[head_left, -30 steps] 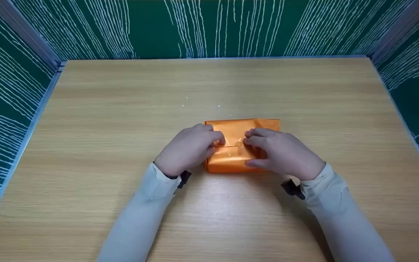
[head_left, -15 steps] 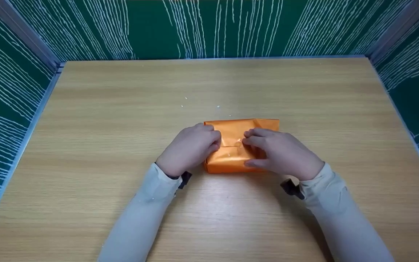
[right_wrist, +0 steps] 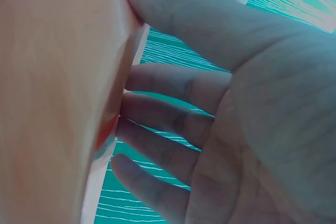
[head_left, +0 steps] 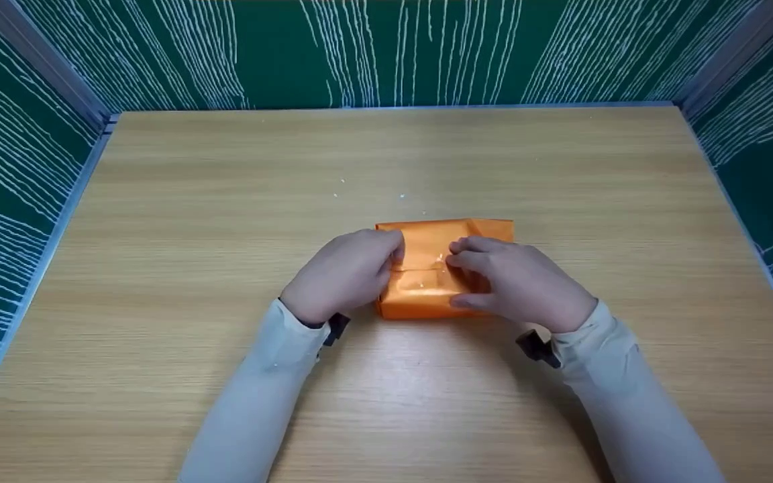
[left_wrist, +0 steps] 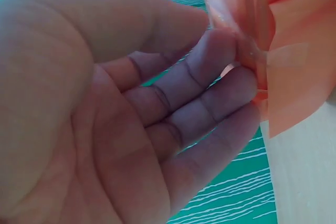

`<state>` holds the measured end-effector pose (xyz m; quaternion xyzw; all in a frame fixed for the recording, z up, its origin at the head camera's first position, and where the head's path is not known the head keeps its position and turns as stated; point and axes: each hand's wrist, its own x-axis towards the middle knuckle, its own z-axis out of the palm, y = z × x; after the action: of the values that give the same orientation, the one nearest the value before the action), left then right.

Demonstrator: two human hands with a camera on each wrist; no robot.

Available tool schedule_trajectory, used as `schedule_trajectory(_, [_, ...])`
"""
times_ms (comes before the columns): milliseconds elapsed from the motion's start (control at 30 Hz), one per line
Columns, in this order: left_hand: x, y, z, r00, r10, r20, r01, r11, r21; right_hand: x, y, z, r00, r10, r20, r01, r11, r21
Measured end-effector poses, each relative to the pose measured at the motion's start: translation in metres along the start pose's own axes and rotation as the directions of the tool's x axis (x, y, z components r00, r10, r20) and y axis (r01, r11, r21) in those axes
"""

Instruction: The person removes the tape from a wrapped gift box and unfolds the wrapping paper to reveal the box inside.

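Observation:
A package wrapped in shiny orange paper (head_left: pixel 427 238) lies on the wooden table, with a paper seam across its top and clear tape near the middle. My left hand (head_left: pixel 343 272) touches its left end with bent fingers. In the left wrist view, those fingertips meet the folded paper beside a strip of clear tape (left_wrist: pixel 287 55), and a loose-looking orange flap (left_wrist: pixel 294 95) sticks out there. My right hand (head_left: pixel 527 278) rests on the package's right part, fingers fairly straight across the top and thumb against the near side. The right end is partly hidden under that hand.
Tiny white scraps (head_left: pixel 402 196) are scattered behind the package on the wooden table (head_left: pixel 225 201). Green walls (head_left: pixel 279 54) with white streaks enclose the back and sides. Each wrist wears a small black device (head_left: pixel 538 349) below the sleeve.
My left fingers have shifted and curled along the package's left end, and the hand has drawn slightly left. My right hand and the package stay nearly still.

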<state>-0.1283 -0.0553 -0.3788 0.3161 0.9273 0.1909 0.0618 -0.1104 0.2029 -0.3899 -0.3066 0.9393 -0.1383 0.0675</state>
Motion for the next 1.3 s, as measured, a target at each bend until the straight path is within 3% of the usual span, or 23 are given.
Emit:
schedule_trajectory(200, [0.002, 0.002, 0.001, 0.989, -0.136, -0.065, 0.137, 0.990, 0.019, 0.000, -0.001, 0.000, 1.000, 0.004, 0.004, -0.004, 1.000, -0.001])
schedule_trajectory(333, [0.005, 0.004, 0.006, 0.971, -0.239, -0.014, 0.239, 0.970, 0.035, 0.000, -0.001, -0.001, 1.000, 0.016, 0.019, -0.016, 1.000, -0.004])
schedule_trajectory(467, [0.006, 0.005, 0.012, 0.959, -0.279, 0.049, 0.276, 0.959, 0.060, 0.001, -0.002, -0.001, 0.999, 0.026, 0.030, -0.026, 1.000, -0.005])
schedule_trajectory(867, [0.007, 0.009, 0.018, 0.949, -0.298, 0.098, 0.291, 0.953, 0.080, 0.001, -0.002, 0.000, 0.999, 0.041, 0.027, -0.041, 0.999, 0.014])
schedule_trajectory(1100, [0.003, 0.011, 0.015, 0.962, -0.266, 0.059, 0.257, 0.959, 0.119, 0.000, 0.000, 0.003, 1.000, -0.016, 0.009, 0.016, 1.000, -0.007])
schedule_trajectory(1300, [0.004, 0.012, 0.012, 0.970, -0.236, 0.064, 0.229, 0.968, 0.099, -0.001, 0.000, 0.000, 1.000, 0.004, 0.015, -0.004, 1.000, -0.004])
